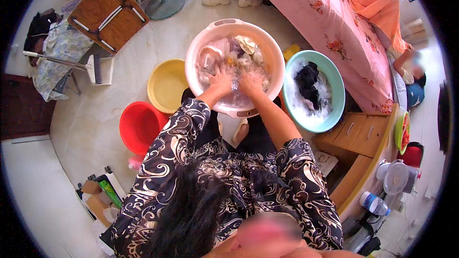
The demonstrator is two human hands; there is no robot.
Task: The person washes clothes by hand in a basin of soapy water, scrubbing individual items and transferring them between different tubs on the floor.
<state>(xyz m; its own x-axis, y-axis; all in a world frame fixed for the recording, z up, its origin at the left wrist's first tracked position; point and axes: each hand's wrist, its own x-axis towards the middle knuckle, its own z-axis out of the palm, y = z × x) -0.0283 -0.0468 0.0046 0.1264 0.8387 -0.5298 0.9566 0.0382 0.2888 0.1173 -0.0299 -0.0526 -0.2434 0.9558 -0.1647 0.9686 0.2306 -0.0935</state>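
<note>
Both hands are down in a wide pink basin (193, 83) of sudsy water. Light-coloured wet laundry (246, 44) lies in it, including a cream piece and pinkish cloth. My left hand (220, 81) dips into the water left of centre, its visible fingers spread and partly covered by suds. Close beside it, my right hand (251, 83) reaches into the foam on the right; water and splashes hide its fingers, so whether it grips cloth cannot be made out. Between the two hands the water is churned and bubbly.
Right of the basin stands a turquoise tub (337, 91) with dark cloth in foam. On the left are a yellow basin (167, 86) and a red bucket (138, 126). A wooden cabinet (358, 136), a pink-covered bed (330, 28) and a person (409, 69) are at right.
</note>
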